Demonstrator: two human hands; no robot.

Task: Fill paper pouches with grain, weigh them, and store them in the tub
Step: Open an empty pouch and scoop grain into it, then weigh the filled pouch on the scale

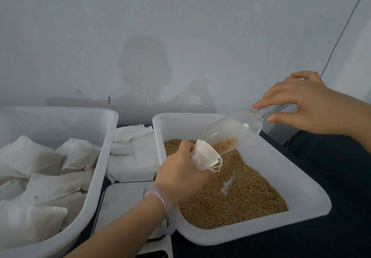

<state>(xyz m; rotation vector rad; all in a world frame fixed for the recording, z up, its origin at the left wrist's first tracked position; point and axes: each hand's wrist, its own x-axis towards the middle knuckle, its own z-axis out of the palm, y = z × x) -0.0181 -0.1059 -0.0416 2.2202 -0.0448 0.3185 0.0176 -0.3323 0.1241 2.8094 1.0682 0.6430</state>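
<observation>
Nearest, the left hand (178, 171) curls round a small white paper pouch (202, 156), holding it above the brown grain (241, 193) in a white plastic tray (309, 203). Beyond, the right hand (313, 105) pinches the handle of a clear plastic scoop (232, 129), tipped down at the pouch. If the pouch's mouth sags shut, the grain would likely spill past it.

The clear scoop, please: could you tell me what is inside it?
A little grain lies at the lower lip of the scoop, by the pouch. The pouch's paper hides whatever is inside it.
</observation>
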